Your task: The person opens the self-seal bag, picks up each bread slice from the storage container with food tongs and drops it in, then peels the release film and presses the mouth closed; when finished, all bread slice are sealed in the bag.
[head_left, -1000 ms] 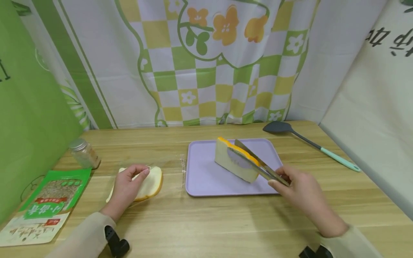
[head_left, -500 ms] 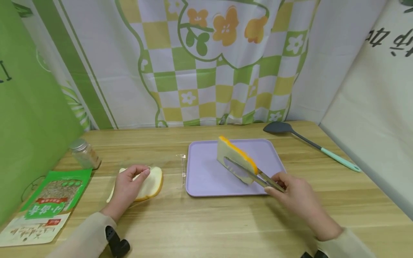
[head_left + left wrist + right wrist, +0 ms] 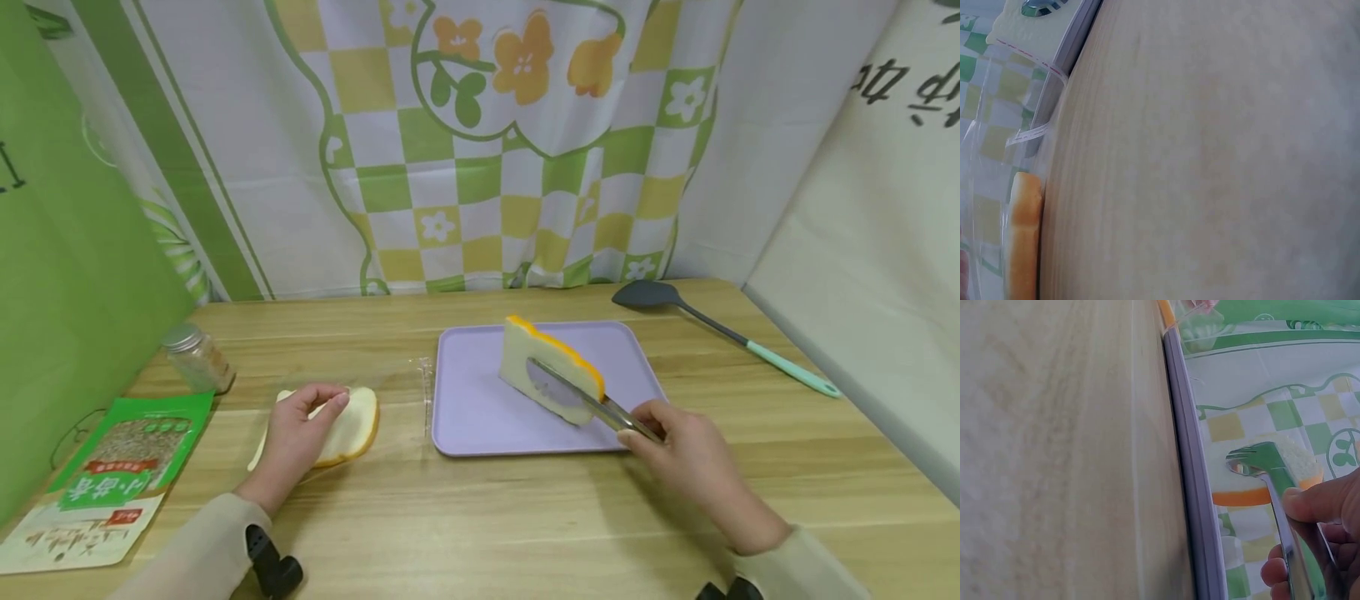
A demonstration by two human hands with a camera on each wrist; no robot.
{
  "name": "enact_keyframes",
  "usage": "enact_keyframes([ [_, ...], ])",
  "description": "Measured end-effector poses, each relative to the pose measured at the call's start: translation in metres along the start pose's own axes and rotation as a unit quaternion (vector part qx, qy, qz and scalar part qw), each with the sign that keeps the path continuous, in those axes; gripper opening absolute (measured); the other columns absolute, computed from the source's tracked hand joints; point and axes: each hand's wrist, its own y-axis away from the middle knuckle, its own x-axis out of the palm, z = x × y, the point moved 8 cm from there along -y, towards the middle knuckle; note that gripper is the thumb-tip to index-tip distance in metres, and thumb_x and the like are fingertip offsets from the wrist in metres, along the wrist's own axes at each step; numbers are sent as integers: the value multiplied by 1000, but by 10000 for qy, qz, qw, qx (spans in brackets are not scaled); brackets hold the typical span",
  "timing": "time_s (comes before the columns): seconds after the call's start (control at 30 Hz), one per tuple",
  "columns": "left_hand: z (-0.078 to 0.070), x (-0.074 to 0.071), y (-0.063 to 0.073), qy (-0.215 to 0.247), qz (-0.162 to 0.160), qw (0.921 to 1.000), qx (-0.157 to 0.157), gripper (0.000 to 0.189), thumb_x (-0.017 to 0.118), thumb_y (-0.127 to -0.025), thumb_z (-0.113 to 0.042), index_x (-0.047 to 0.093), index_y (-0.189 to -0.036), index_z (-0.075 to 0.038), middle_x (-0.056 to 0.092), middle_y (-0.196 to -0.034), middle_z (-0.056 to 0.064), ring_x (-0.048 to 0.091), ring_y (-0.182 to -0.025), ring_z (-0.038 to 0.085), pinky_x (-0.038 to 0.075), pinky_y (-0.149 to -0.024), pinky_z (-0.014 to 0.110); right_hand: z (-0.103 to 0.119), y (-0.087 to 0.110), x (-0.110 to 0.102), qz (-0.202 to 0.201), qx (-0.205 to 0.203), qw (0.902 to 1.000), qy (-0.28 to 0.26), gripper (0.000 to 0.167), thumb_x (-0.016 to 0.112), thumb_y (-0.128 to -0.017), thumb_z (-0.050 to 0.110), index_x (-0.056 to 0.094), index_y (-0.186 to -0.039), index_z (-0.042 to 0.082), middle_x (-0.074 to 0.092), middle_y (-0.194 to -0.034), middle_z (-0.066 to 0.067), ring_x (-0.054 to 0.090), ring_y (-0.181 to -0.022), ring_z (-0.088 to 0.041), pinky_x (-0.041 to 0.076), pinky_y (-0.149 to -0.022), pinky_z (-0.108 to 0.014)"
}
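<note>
— The right hand (image 3: pixel 693 462) grips metal tongs (image 3: pixel 592 404) in the head view. What do they clasp?

— A thick bread slice (image 3: pixel 520 358) with an orange crust, standing on edge over the lilac tray (image 3: pixel 461 408). I can't tell whether its lower edge touches the tray.

— And the left hand (image 3: pixel 296 442)?

— Thumb and fingers meet in a pinch on the clear plastic wrapper (image 3: pixel 426 387), above a second slice (image 3: pixel 358 421) left of the tray. Farther left are a seasoning pouch (image 3: pixel 120 467) and a spice jar (image 3: pixel 197 358); a mint-handled turner (image 3: pixel 712 322) lies right of the tray on the wooden table (image 3: pixel 480 517).

— The left wrist view?

— The second slice's browned crust beside the plastic, with slivers of fingertips (image 3: pixel 963 275) at the edge; their hold is hidden there.

— And the right wrist view?

— Fingers and thumb curl round the tongs, whose slotted end overlaps the slice's pale face; the tray's rim runs near.
</note>
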Motion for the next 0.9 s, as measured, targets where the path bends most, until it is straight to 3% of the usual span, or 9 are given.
enact_keyframes([
  [0.1, -1, 0, 0, -18, 21, 10000, 14, 11, 64, -87, -7, 67, -90, 3, 68, -95, 16, 53, -86, -12, 41, -79, 6, 2, -3, -3, -134, -201, 9997, 87, 15, 77, -74, 15, 64, -81, 9, 56, -63, 6, 40, -54, -4, 33, -48, -23],
  [0.23, -2, 1, 0, 52, 65, 10000, -15, 12, 64, -87, -8, 68, -90, 3, 68, -97, 17, 58, -90, -2, 40, -79, 5, 4, -8, -9, -322, -463, 9975, 426, 17, 76, -74, 16, 63, -82, 9, 52, -59, 7, 38, -51, -6, 30, -46, -25],
  [0.33, -1, 1, 0, 35, 89, 9999, -118, 12, 64, -87, -9, 68, -91, 2, 68, -98, 15, 60, -93, 4, 41, -80, 6, 1, -11, -14, -258, -355, 9969, 659, 18, 73, -78, 16, 62, -87, 7, 50, -59, 5, 40, -51, -11, 31, -46, -29],
  [0.43, 1, 1, -1, -100, 132, 9996, -210, 12, 64, -88, -10, 68, -91, 1, 69, -98, 14, 58, -92, -2, 43, -82, 10, -1, -15, -18, -122, -191, 9973, 692, 18, 70, -81, 16, 62, -92, 4, 51, -61, 3, 44, -54, -15, 34, -49, -32],
  [0.57, 2, -1, -2, -266, 222, 9992, -223, 14, 62, -89, -13, 67, -93, 0, 68, -99, 14, 51, -89, -12, 46, -87, 24, -2, -22, -19, 124, -74, 9996, 253, 21, 66, -85, 15, 62, -98, -1, 56, -66, 0, 45, -57, -12, 36, -50, -28],
  [0.67, 1, -2, -1, -305, 250, 9990, -223, 17, 61, -90, -14, 67, -94, 1, 68, -101, 14, 50, -90, -13, 46, -89, 30, -3, -30, -16, 502, 66, 9984, -262, 21, 63, -88, 17, 63, -99, -2, 58, -68, -2, 44, -56, -8, 37, -48, -25],
  [0.9, -3, -2, 0, -122, 195, 9997, -86, 14, 63, -88, -11, 68, -92, 2, 68, -100, 17, 56, -95, 5, 46, -92, 40, -6, -45, 2, 1369, 150, 9817, -1316, 21, 60, -91, 18, 64, -97, -1, 60, -70, -6, 52, -55, -8, 46, -49, -25],
])
